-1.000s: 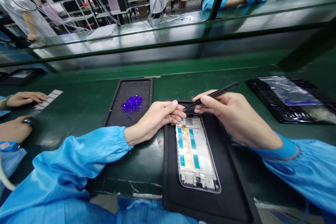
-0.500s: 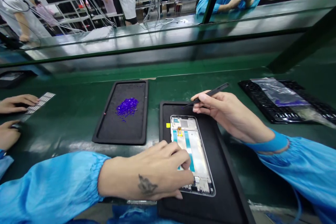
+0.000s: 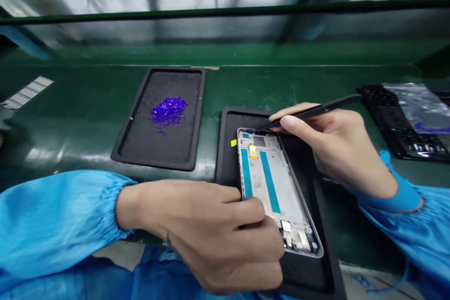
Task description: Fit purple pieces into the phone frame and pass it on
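Black tweezers [image 3: 325,107] are pinched in my right hand [image 3: 326,138]. Their tips touch down at the top end of a phone frame [image 3: 288,183], where a small bit of purple shows. The frame is silvery, with two teal strips, a yellow-edged flex piece [image 3: 252,151] and a yellow tab [image 3: 234,142] sticking out at its left. It lies tilted on a black tray [image 3: 225,168]. Curled over the frame's lower left edge is my left hand [image 3: 214,229], closed; its fingertips and anything in them are hidden.
Left of the frame, a second black tray [image 3: 135,147] carries a pile of small purple pieces [image 3: 169,111]. Farther left lies a strip of white labels [image 3: 30,92]. At right, a black moulded tray [image 3: 383,124] has a clear plastic bag [image 3: 409,103] on it. A green rail [image 3: 225,12] crosses behind.
My right hand has brought the tweezers down from above the tray to the frame's top end. My left hand has drawn its fingers in and moved lower. The view has tipped downward.
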### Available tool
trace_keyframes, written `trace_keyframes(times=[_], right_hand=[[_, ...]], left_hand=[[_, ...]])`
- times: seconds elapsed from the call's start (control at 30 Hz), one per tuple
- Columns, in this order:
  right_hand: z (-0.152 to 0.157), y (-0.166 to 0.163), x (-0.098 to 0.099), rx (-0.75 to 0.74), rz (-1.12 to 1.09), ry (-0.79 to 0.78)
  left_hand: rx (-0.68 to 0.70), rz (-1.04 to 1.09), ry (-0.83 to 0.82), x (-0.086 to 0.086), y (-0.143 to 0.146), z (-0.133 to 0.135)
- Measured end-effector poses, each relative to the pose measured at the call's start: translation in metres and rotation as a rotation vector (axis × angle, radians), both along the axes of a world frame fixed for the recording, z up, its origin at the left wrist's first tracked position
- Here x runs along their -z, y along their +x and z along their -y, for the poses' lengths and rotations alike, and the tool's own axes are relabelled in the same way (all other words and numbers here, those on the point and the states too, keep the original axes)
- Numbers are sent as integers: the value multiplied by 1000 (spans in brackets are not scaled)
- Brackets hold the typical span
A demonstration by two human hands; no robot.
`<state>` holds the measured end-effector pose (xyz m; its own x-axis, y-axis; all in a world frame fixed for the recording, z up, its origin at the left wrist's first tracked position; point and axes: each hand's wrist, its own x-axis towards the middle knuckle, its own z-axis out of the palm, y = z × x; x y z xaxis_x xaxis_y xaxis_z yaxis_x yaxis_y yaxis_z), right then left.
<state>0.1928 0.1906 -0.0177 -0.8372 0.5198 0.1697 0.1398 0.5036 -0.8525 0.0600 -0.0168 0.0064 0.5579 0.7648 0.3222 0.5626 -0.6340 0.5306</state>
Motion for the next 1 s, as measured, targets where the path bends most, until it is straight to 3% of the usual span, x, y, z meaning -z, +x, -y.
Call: trace_keyframes(times=[0.1,0.2,0.53,0.63,0.83,1.0], right_hand=[[3,0,-3,-16,28,118],[6,-1,-5,-44,22,161],[9,-2,-4,-83,-1,191],[10,-2,-5,-95,-9,210],[9,-3,-5,-136,-13,301],[5,-1,-3,-194,-44,393]], left_hand=[[-20,115,-172,-7,-1,-2],[-32,94,-268,-10,0,-2],[-25,80,-285,-10,1,-1],[42,-82,-148,-10,1,-1],[68,-335,328,-4,2,4],[39,-335,428,-2,2,5]])
